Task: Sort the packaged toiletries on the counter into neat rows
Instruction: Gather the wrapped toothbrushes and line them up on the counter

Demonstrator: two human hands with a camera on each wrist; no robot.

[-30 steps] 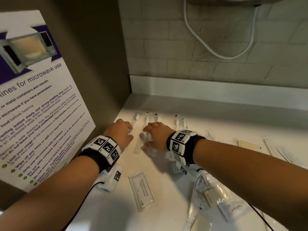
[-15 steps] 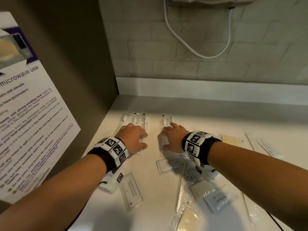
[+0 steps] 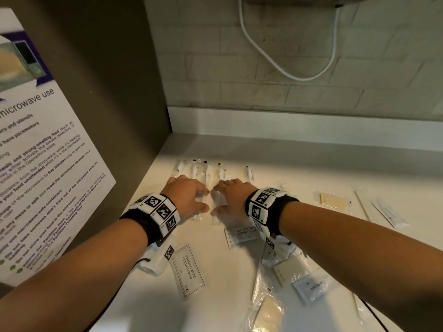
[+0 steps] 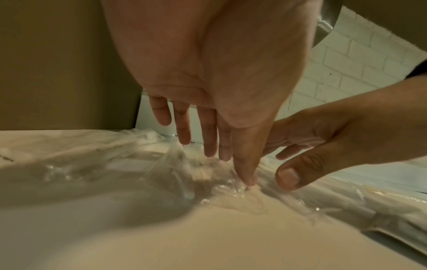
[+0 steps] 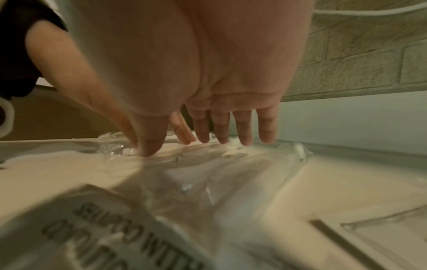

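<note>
Several clear-wrapped toothbrush packets (image 3: pixel 203 171) lie side by side at the back left of the white counter (image 3: pixel 215 295). My left hand (image 3: pixel 189 197) and right hand (image 3: pixel 230 197) lie flat on them, thumbs almost meeting, fingers straight. In the left wrist view my left fingers (image 4: pixel 208 135) press crinkled clear wrap (image 4: pixel 138 164), with the right thumb (image 4: pixel 291 175) beside them. The right wrist view shows straight right fingers (image 5: pixel 221 127) on clear packets (image 5: pixel 208 173). One more toothbrush packet (image 3: pixel 249 173) lies just right of my right hand.
Two shampoo sachets (image 3: pixel 189 271) (image 3: pixel 244 232) lie nearer me. Toothpaste (image 3: pixel 314 286) and soap packets (image 3: pixel 268 315) sit bottom right, more packets (image 3: pixel 335 200) far right. A brown side panel with a microwave poster (image 3: pixel 48 164) walls the left; a brick wall (image 3: pixel 287 68) with a white cable stands behind.
Both hands have closed in toward each other over the toothbrush packets; the right hand slid left from the separate pair until the thumbs nearly touch.
</note>
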